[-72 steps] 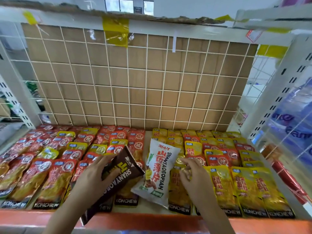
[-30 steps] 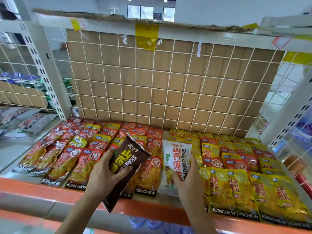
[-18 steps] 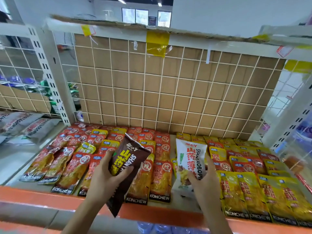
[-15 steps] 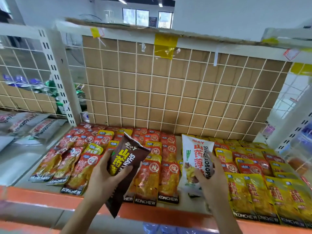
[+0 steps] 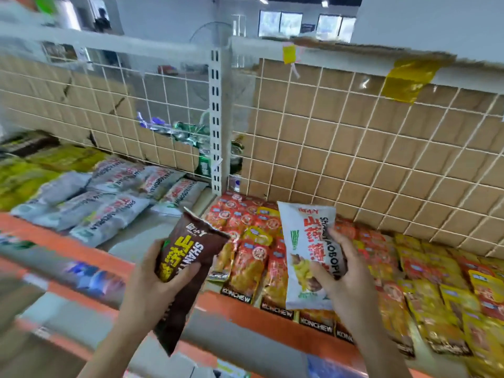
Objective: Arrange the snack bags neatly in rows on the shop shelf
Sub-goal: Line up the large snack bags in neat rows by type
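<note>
Brown bag [image 5: 188, 257], white bag [image 5: 308, 252], roughly seven grey [image 5: 109, 214]

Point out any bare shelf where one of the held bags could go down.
One bare patch shows in the left bay, between the white bags, the orange lip and the red packets. The right bay is crowded: red packets and yellow packets overlap edge to edge.

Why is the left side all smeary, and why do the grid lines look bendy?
Head view: the grey bags and orange shelf edge at left are motion-blurred; head view: the brown bag and white bag look sharper; head view: the wide lens bows the wire grid.
</note>
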`<state>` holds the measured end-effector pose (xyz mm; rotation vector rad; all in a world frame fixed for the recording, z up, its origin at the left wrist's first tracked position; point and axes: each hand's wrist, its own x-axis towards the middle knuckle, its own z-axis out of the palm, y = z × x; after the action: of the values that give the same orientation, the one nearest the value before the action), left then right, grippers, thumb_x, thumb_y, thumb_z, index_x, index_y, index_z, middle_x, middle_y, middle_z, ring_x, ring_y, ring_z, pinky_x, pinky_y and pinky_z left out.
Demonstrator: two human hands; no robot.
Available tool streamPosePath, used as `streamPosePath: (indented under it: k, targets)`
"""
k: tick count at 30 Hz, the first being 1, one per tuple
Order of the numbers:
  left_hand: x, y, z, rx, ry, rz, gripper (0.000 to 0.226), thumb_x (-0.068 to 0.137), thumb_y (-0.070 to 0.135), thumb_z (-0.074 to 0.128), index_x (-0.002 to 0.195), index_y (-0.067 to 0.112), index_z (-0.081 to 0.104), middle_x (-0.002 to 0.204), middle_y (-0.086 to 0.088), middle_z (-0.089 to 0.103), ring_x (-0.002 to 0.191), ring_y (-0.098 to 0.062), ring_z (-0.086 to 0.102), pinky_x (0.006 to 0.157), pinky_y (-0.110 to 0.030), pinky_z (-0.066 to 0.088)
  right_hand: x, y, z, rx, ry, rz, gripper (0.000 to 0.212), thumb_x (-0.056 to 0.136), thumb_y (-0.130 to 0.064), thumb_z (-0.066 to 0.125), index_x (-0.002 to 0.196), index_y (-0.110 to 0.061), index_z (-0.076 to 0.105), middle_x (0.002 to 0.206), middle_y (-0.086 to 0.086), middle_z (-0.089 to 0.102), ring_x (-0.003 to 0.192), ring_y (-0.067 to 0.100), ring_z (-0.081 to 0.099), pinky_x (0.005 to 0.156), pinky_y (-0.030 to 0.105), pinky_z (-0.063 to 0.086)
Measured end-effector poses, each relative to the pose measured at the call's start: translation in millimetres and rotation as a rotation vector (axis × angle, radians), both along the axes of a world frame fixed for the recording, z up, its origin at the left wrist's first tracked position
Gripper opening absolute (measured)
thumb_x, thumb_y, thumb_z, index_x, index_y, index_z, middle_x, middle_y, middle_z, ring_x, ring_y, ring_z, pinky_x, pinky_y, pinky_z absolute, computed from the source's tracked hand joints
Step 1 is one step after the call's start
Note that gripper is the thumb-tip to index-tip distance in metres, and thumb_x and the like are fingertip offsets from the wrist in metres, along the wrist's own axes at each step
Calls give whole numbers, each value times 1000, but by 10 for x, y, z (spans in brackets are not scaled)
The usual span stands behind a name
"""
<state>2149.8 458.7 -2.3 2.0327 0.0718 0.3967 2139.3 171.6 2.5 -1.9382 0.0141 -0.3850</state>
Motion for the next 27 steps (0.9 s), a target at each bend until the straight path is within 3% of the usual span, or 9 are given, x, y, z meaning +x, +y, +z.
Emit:
streamPosePath:
  k: [3, 6, 7, 11, 13, 16, 21, 25, 27]
  targets:
    - [-110, 349, -14, 20, 9, 142, 54, 46, 64, 62, 86, 29, 51, 65, 7, 62, 63, -8, 58, 57, -30, 41, 99, 396, -54, 4, 23, 109, 62, 79, -31, 71, 118, -66, 38, 132, -12, 52, 117, 21, 55, 92, 51, 48]
    - [-246, 695, -76, 30, 44, 249, 77, 42, 68, 56, 104, 24, 55, 81, 1, 63, 78, -25, 58, 66, -33, 40, 206, 746, -71, -12, 58, 203, 63, 67, -64, 65, 123, -62, 36, 133, -16, 50, 118, 19, 54, 92, 50, 48]
    - [-301, 788, -81, 29, 65, 290, 79, 44, 65, 60, 111, 23, 55, 85, -1, 63, 82, -27, 58, 68, -33, 41, 256, 842, -79, -21, 52, 236, 63, 67, -63, 65, 123, -61, 37, 132, -18, 50, 118, 17, 54, 92, 49, 48]
    - [-524, 1070, -85, 37, 56, 424, 34, 53, 49, 63, 80, 36, 48, 73, 12, 60, 69, -5, 56, 59, -10, 41, 419, 1184, -79, -64, 43, 380, 57, 81, -23, 69, 119, -54, 39, 125, -27, 47, 116, 5, 51, 95, 40, 49]
    - [-603, 1185, -90, 21, 70, 493, 43, 46, 61, 60, 78, 35, 47, 71, 10, 61, 68, -6, 56, 59, -16, 41, 522, 1318, -103, -78, 51, 438, 58, 81, -18, 69, 118, -53, 40, 123, -23, 51, 113, 4, 53, 92, 39, 50]
    - [-683, 1325, -109, 49, 86, 587, 62, 45, 65, 58, 92, 24, 54, 77, 2, 64, 72, -21, 58, 61, -34, 42, 702, 1517, -140, -55, 71, 526, 57, 81, -15, 69, 122, -44, 43, 122, -19, 53, 111, 1, 54, 90, 32, 51]
    - [-760, 1507, -50, 60, 91, 712, 50, 47, 63, 60, 79, 27, 48, 72, 3, 60, 71, -23, 56, 63, -25, 41, 954, 1838, -143, -38, 52, 646, 56, 82, -14, 68, 125, -36, 40, 116, -33, 43, 105, -25, 41, 82, -1, 37]
    - [-834, 1622, -108, 66, 109, 786, 56, 49, 60, 62, 88, 20, 51, 73, 1, 62, 69, -18, 56, 62, -25, 41, 1061, 2074, -222, -53, 68, 667, 57, 79, -15, 71, 122, -40, 43, 119, -23, 51, 110, -3, 51, 94, 31, 48]
    - [-835, 1675, -150, 72, 121, 799, 59, 48, 63, 59, 87, 18, 51, 72, 0, 62, 68, -17, 56, 61, -27, 41, 1096, 2174, -249, -64, 62, 674, 56, 79, -22, 72, 121, -43, 42, 120, -18, 53, 110, 0, 51, 94, 35, 48]
